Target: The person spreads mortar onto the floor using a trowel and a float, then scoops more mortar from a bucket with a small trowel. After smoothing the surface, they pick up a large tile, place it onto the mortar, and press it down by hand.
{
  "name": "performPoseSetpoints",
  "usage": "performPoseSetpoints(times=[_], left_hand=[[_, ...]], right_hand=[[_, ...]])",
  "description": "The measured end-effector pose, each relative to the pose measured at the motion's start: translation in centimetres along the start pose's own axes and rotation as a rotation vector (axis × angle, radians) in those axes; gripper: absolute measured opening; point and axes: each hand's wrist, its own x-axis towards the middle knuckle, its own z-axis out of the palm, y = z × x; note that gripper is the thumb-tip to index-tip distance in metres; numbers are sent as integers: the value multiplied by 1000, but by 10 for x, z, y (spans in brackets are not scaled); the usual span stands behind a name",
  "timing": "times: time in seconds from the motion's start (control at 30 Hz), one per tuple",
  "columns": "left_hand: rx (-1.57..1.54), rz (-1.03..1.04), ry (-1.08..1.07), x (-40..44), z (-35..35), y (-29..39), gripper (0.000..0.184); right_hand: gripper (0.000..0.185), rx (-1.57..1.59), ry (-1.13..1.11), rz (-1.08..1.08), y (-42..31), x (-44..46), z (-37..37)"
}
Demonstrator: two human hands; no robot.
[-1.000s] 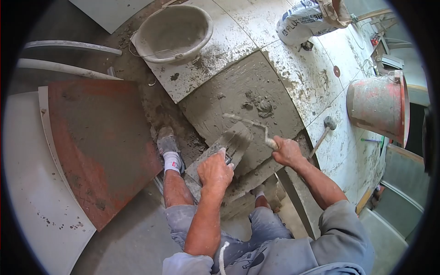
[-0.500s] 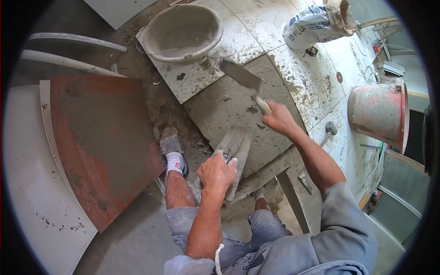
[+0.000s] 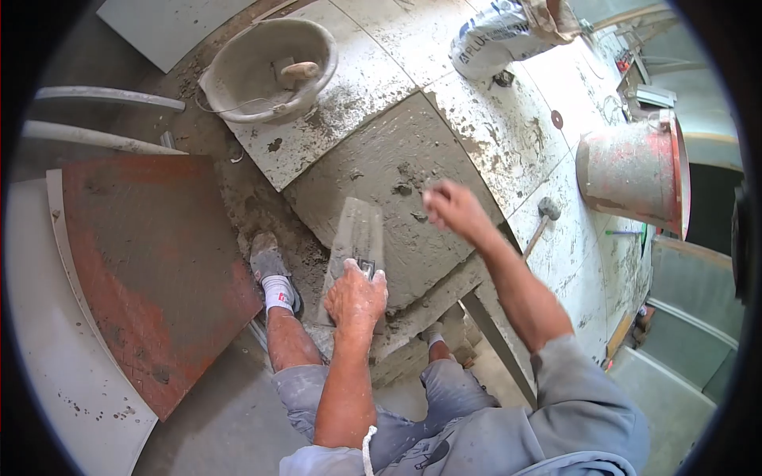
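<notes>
My left hand (image 3: 355, 297) is closed on the handle of a flat finishing trowel (image 3: 359, 226), whose blade lies over the near left edge of the mortar-covered slab (image 3: 397, 151). Above that slab, toward its right side, is my right hand (image 3: 451, 208), blurred and without a tool, its fingers loosely bent and partly apart. A pointing trowel (image 3: 300, 71) rests inside the grey basin (image 3: 278, 111), its wooden handle showing and its blade mostly hidden. Small lumps of mortar (image 3: 403, 178) sit on the slab just beyond my right hand.
Splattered white tiles (image 3: 508, 119) surround the slab's far and right sides, with a mallet (image 3: 548, 209), a tipped bucket (image 3: 627, 170) and a paper bag (image 3: 492, 40). A reddish mortar-smeared board (image 3: 151, 262) lies at the left. My shod foot (image 3: 270, 258) is beside the slab.
The pointing trowel has left my right hand and is now in the basin. My left hand's flat trowel has turned and shifted left. The view has moved slightly right.
</notes>
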Motion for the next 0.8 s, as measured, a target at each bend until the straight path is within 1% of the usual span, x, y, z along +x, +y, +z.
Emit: performPoseSetpoints(times=[0.03, 0.1, 0.17, 0.23, 0.3, 0.37, 0.4, 0.47, 0.53, 0.57, 0.6, 0.67, 0.7, 0.73, 0.77, 0.8], left_hand=[[22, -21, 12, 1, 7, 2, 48], [54, -4, 1, 1, 20, 6, 48], [78, 17, -8, 0, 33, 12, 48], [115, 115, -64, -3, 48, 18, 48], [126, 162, -56, -4, 66, 20, 48], [144, 218, -48, -12, 78, 25, 48], [116, 222, -17, -17, 80, 28, 48], [110, 242, 18, -26, 88, 27, 48], [-158, 194, 204, -31, 101, 24, 49], [-255, 212, 238, -37, 102, 26, 43], [-240, 233, 247, -43, 104, 30, 43], [-765, 179, 182, -62, 106, 44, 35], [-843, 153, 137, -86, 96, 63, 27], [-826, 166, 148, -110, 90, 80, 27], [-839, 157, 135, -132, 86, 98, 25], [-850, 174, 131, -168, 90, 134, 23]], right_hand=[[37, 118, -13, 76, 32, -24, 6], [36, 169, 4, 263, 83, -71, 24], [36, 99, -63, 329, 116, -113, 35], [36, 118, -66, 355, 119, -145, 38], [37, 142, -65, 372, 123, -168, 30], [38, -56, -59, 195, 133, -192, 12], [38, -40, -37, 193, 143, -206, -2], [39, -164, -34, 267, 178, -240, -35], [38, -247, 46, 468, 230, -280, -69], [36, -281, 112, 555, 268, -302, -85], [35, -312, 177, 642, 307, -328, -101], [32, -393, 221, 706, 369, -384, -132], [31, -360, 183, 747, 399, -411, -149], [30, -327, 141, 786, 412, -432, -161], [30, -308, 148, 773, 422, -451, -167], [29, -81, 218, 876, 419, -480, -192]])
